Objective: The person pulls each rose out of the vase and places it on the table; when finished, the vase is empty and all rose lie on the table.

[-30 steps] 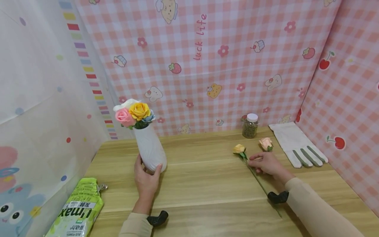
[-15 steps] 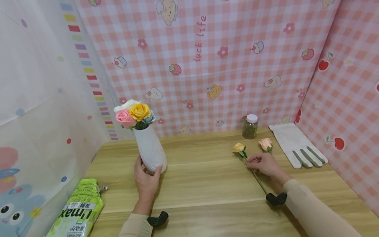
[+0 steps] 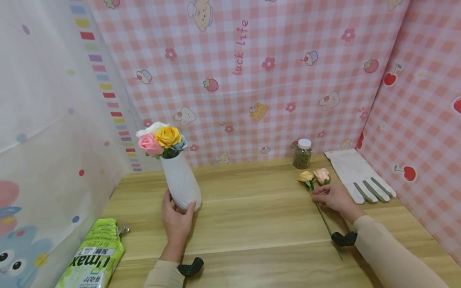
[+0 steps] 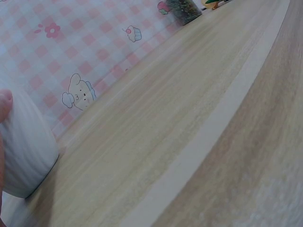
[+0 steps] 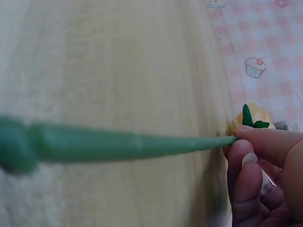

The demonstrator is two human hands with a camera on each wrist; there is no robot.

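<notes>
My left hand (image 3: 177,218) grips the lower part of a white vase (image 3: 181,182), thumb on its right side. Pink, yellow, white and blue roses (image 3: 168,137) stand in the vase. In the left wrist view, only the lower wall of the vase (image 4: 29,146) and a bit of finger show. Thumb and fingers of my right hand (image 3: 333,198) pinch the green stem (image 5: 137,145) of a yellow rose (image 3: 306,176). Its bloom is close beside a peach-pink rose (image 3: 322,176), whose stem I cannot make out.
Behind the roses stands a jar with a white lid (image 3: 302,154). A white and grey glove (image 3: 360,176) lies at the right by the checked cloth wall. A green bag (image 3: 94,252) with a clip is at the left on the wooden table (image 3: 248,216).
My right hand has moved to the right with the yellow rose, bringing its bloom close to the peach-pink one. My left hand stays on the vase; the head view shifts slightly.
</notes>
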